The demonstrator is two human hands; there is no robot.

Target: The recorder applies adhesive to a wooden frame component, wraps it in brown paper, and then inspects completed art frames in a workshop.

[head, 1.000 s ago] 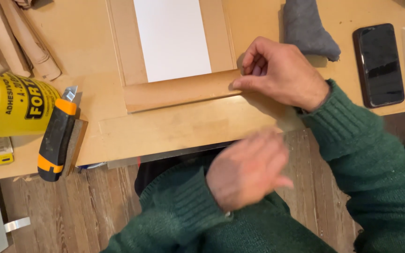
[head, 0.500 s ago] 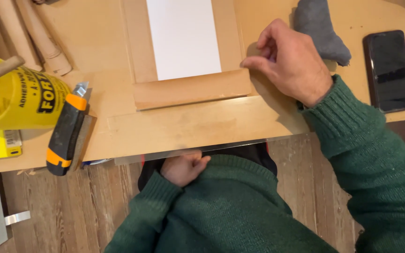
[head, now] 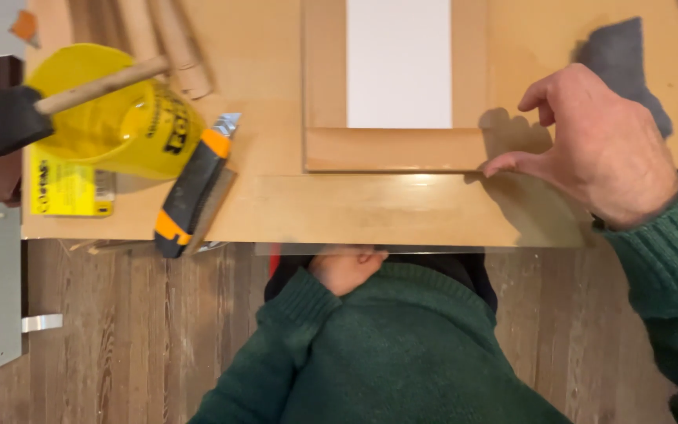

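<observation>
a flat frame of light brown wooden strips (head: 394,149) is laid on the pale wooden table top (head: 355,208), with a white rectangular panel (head: 399,63) enclosed between its side strips. the frame's lower right corner is touched by the right hand (head: 598,145), whose thumb and forefinger are bent and spread a little apart; nothing is gripped, the fingertips (head: 496,165) being only rested against the end of the bottom strip. the left hand (head: 345,268) is kept low at the table's near edge, pressed against the dark green knitted sweater (head: 402,345); it is partly hidden by the table edge, so whether it is closed or holds anything cannot be told, though it seems loosely curled. to the left of the frame an orange and black utility knife (head: 190,188) is set at a slant, its blade end pointed up and away. just beside it a yellow plastic tub (head: 111,118) is placed, with a wooden stick (head: 100,86) laid across its mouth. a grey cloth (head: 621,59) is seen behind the right hand.
</observation>
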